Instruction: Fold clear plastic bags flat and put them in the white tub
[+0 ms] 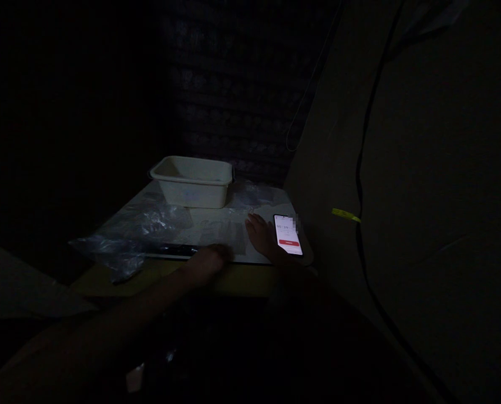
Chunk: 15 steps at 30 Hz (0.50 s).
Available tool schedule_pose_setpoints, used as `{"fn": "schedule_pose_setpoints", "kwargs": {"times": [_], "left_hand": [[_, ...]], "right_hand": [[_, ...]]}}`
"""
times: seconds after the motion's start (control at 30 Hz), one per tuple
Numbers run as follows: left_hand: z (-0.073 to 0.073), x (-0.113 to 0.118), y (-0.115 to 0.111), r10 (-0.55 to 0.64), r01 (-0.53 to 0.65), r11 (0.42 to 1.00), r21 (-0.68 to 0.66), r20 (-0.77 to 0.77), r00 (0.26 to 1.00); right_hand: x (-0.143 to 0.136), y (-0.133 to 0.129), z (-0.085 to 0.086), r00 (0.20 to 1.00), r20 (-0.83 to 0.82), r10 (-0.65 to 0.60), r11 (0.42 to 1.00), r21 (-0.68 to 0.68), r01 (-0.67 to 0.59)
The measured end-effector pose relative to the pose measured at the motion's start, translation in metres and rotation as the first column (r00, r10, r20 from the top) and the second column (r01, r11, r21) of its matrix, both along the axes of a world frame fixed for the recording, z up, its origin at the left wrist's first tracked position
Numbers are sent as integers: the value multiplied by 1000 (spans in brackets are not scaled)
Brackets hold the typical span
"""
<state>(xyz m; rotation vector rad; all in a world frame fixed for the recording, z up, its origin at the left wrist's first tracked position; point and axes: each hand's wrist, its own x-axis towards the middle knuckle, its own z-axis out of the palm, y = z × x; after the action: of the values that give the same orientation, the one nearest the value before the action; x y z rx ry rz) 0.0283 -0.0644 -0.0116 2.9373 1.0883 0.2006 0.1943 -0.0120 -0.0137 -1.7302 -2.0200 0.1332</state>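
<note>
In dim light, my left hand (208,262) is at the front edge of a pale table (195,224), at the right end of a dark strip (177,250). Its fingers are too dark to make out. My right hand (259,234) lies on the tabletop with its fingers stretched out and nothing seen in them. Just right of it is a lit phone (288,234) with a red button on its screen. Clear plastic film (128,247) is crumpled over the table's left part, and a flat clear sheet (232,235) lies between my hands.
A cream plastic basin (193,191) stands at the back of the table. More clear film (254,193) lies to its right. A dark cable (361,185) with a yellow tag (345,214) hangs down the wall at the right. A pale object (135,379) shows low down.
</note>
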Motion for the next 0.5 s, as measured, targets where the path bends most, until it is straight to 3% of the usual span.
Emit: {"fn": "schedule_pose_setpoints", "kwargs": {"times": [0.33,0.5], "left_hand": [[6,1,5,112,-122,992,-39,-196,974],[2,0,9,123,-141,986,-92,-174,977]], "right_hand": [[-2,-3,4,998,-49,27,1000,3,-27],[-1,-4,5,998,-55,43,999,-5,-44]]}}
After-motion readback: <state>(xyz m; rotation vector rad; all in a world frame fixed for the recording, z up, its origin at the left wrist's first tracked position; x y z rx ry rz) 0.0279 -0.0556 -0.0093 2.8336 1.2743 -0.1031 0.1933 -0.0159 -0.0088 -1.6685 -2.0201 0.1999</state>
